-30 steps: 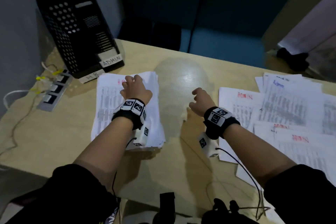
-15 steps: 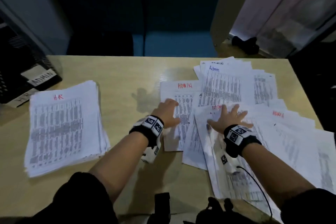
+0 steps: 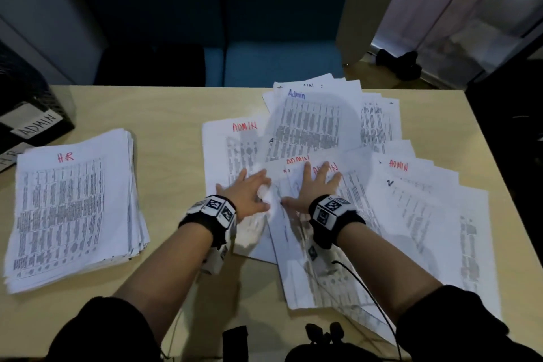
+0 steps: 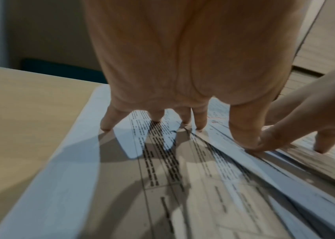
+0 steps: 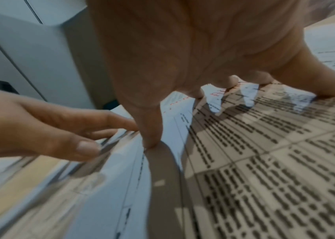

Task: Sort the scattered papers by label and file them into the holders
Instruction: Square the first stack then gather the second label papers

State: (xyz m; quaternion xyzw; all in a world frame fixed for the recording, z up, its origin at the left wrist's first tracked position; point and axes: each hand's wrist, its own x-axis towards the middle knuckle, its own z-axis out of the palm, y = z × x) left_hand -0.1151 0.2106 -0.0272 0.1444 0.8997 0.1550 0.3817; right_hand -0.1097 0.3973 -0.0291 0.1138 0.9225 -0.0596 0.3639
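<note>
A neat stack of sheets marked HR point(image 3: 73, 203) lies at the table's left. A loose fan of sheets marked ADMIN point(image 3: 382, 200) covers the middle and right. My left hand point(image 3: 246, 194) lies flat with spread fingers point(image 4: 200, 124) on the leftmost ADMIN sheet point(image 3: 229, 156). My right hand point(image 3: 314, 188) presses flat beside it on the overlapping sheets point(image 5: 264, 161), fingers spread, thumb point(image 5: 150, 135) down at a sheet's edge. The two hands almost touch. The black mesh holder point(image 3: 32, 114) with ADMIN and HR tags stands at the far left edge.
Bare tan table point(image 3: 176, 114) shows between the HR stack and the ADMIN sheets. Blue chairs point(image 3: 279, 38) stand behind the table. A dark object point(image 3: 399, 63) lies on the floor at back right. A cable point(image 3: 367, 294) trails from my right wrist.
Both hands left the HR stack and moved right onto the ADMIN sheets, then closed in toward each other, dragging sheets together. My head turned right, so the holder slid to the left edge.
</note>
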